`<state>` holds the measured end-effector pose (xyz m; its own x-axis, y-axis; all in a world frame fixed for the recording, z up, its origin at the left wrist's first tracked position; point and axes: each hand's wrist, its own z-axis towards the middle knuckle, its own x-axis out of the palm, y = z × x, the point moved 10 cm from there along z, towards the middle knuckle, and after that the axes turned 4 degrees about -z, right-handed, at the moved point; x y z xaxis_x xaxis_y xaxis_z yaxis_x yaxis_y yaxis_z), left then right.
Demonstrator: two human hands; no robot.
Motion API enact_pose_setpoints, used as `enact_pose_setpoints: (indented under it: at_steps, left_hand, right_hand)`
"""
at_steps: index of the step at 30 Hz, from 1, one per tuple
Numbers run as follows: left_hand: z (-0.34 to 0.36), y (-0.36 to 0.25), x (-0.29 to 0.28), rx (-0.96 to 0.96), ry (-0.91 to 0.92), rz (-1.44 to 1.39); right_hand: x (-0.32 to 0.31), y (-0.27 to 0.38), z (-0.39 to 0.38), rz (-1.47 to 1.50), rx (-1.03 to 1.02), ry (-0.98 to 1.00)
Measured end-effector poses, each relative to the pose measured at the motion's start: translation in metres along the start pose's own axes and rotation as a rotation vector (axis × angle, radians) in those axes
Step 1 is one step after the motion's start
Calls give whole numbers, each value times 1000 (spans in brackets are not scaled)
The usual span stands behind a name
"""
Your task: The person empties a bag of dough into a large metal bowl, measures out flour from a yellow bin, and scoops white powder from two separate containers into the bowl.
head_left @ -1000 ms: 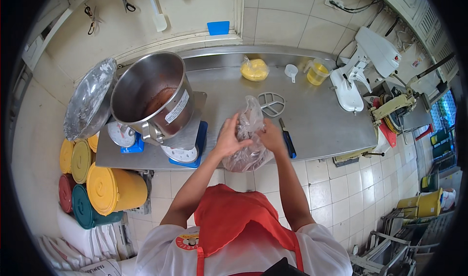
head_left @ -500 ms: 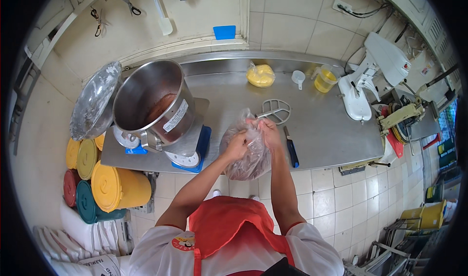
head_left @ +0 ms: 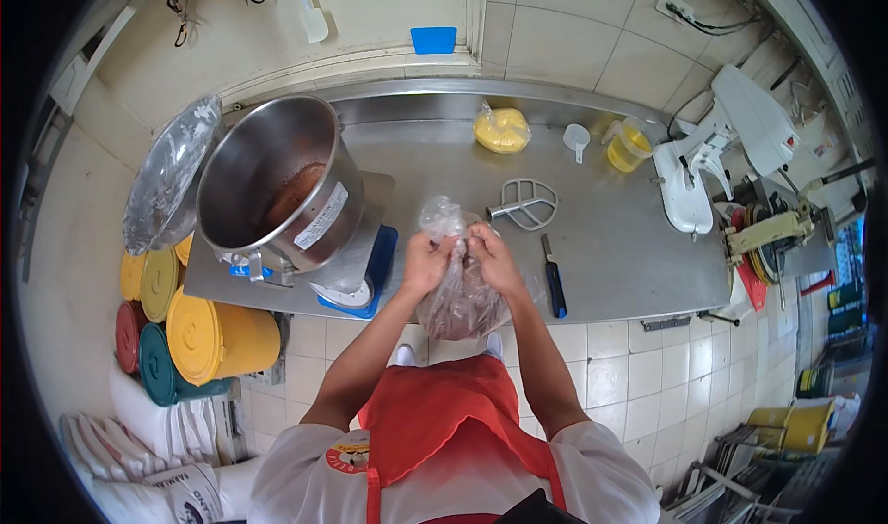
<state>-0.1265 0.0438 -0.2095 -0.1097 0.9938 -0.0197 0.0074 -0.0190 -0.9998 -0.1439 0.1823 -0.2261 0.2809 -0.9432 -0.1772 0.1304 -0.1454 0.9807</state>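
Observation:
A clear plastic bag point(head_left: 455, 308) with brownish contents hangs at the front edge of the steel counter, its gathered neck between my two hands. My left hand point(head_left: 428, 263) is closed on the neck from the left. From the right, my right hand point(head_left: 493, 259) pinches the same bunched plastic. The loose top of the bag sticks up beyond my fingers. A flat mixer paddle point(head_left: 529, 206) lies on the counter just beyond my right hand, and a knife with a blue-black handle point(head_left: 554, 288) lies to its right.
At left, a large steel pot point(head_left: 268, 172) with brown powder inside sits on a scale point(head_left: 375, 270). Farther back are a yellow bag point(head_left: 502, 131), a white scoop point(head_left: 576, 140) and a jug of yellow liquid point(head_left: 629, 147). A stand mixer point(head_left: 684, 186) occupies the right.
Both hands have come to the bag's neck and drawn it together, the left one shifting left and the right one down and left. The bag's top now stands gathered upward.

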Motion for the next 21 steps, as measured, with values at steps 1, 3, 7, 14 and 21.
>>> enact_pose_setpoints:
  at_steps: [1, 3, 7, 14, 21]
  left_hand:
    - [-3, 2, -4, 4, -14, -79]
    - [-9, -8, -9, 30, -27, -126]
    - [-17, -41, -16, 151, -37, 114]
    - [2, -47, 36, 61, 238, 306]
    - [16, -39, 16, 0, 369, 458]
  right_hand:
    - [0, 4, 2, 26, -43, 0]
    - [1, 1, 6, 133, -115, 88]
    - [15, 2, 7, 220, -179, 210]
    - [22, 1, 10, -84, -240, 299]
    - [29, 25, -2, 64, -123, 557]
